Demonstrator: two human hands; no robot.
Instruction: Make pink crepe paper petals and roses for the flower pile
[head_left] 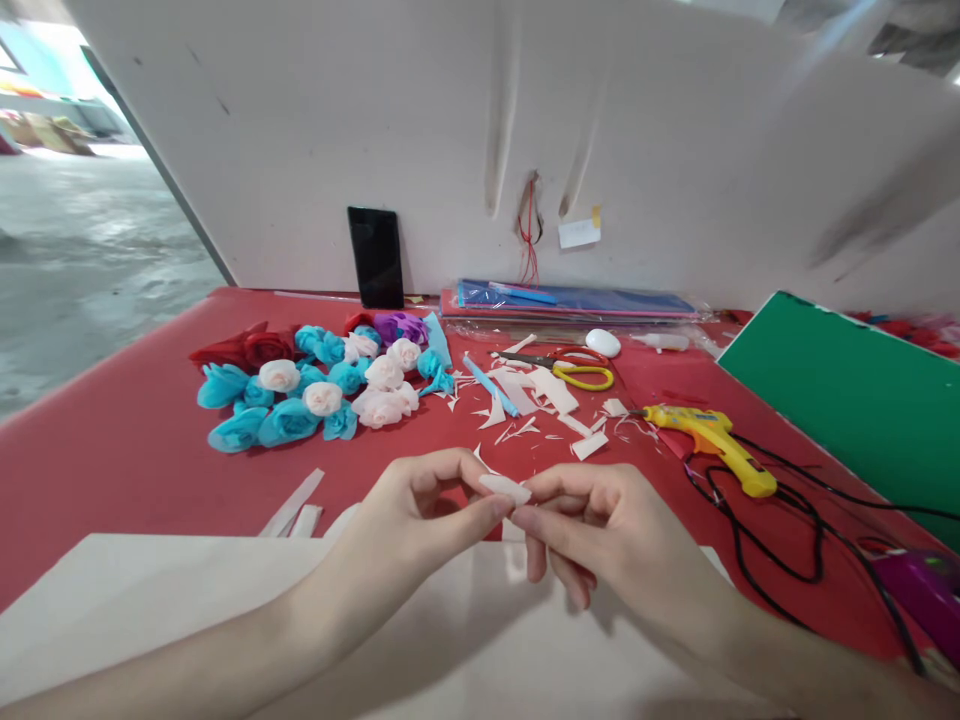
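Observation:
Between my two hands, over the near edge of the red table, is a small white paper petal (505, 489). My left hand (439, 515) pinches its left end between thumb and forefinger. At the other end, my right hand (581, 520) pinches it too, with the lower fingers curled loosely. A large pale sheet (420, 640) lies beneath my forearms. Just beyond my hands are white paper scraps (555, 390), scissors (585, 376) with yellow and red handles, and a light-blue pen (491, 386). Blue, white, red and purple paper flowers (289, 420) are grouped to the left.
A yellow glue gun (712, 440) with a black cord (739, 550) lies on the right, near a leaning green board (855, 400). A phone (376, 257) stands against the white wall. Plastic-wrapped coloured sheets (577, 300) and a white oval object (603, 343) are at the back.

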